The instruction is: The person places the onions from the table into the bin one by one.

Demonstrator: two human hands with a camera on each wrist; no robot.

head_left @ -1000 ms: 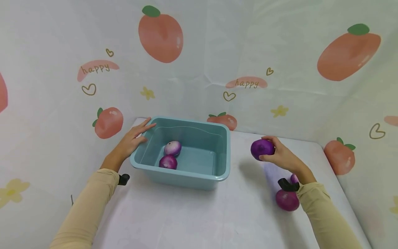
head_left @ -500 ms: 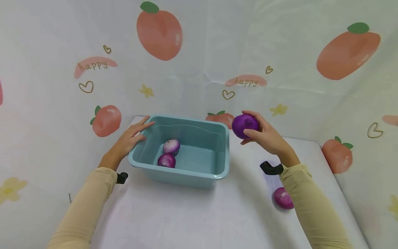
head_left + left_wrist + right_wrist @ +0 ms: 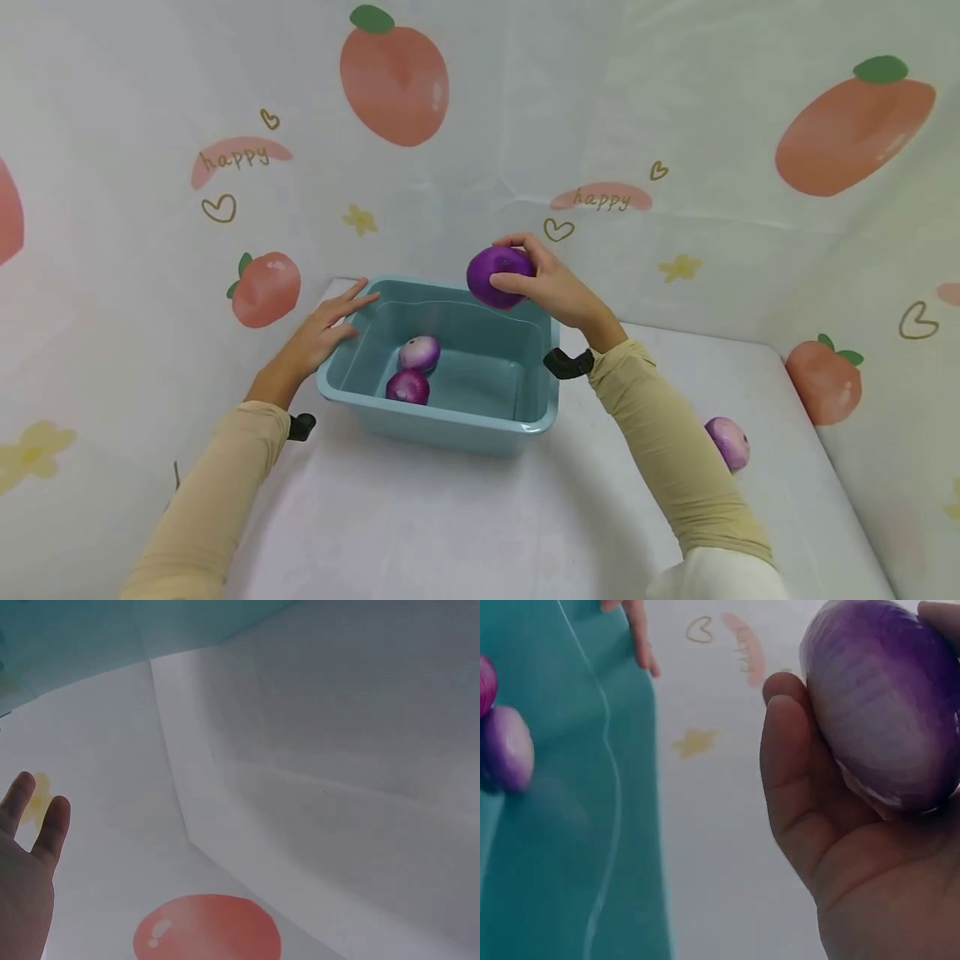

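My right hand (image 3: pixel 553 285) grips a purple onion (image 3: pixel 495 275) above the back right part of a teal plastic basin (image 3: pixel 450 423). In the right wrist view the held onion (image 3: pixel 885 705) shows a pale, whitish side, with fingers curled round it. My left hand (image 3: pixel 318 333) rests on the basin's left rim, its fingers extended; in the left wrist view two fingers of that hand (image 3: pixel 26 877) stand out straight. Inside the basin, at the left, lie a pale purple-and-white onion (image 3: pixel 420 354) and a darker purple onion (image 3: pixel 407 387), touching each other.
Another purple-and-white onion (image 3: pixel 729 442) lies on the white table (image 3: pixel 450 525) at the right, partly hidden by my right sleeve (image 3: pixel 667 442). A white curtain (image 3: pixel 465 200) printed with fruit stands close behind the basin.
My right hand has carried the held onion up and left, from over the table at the right to above the basin. The left hand stays on the rim.
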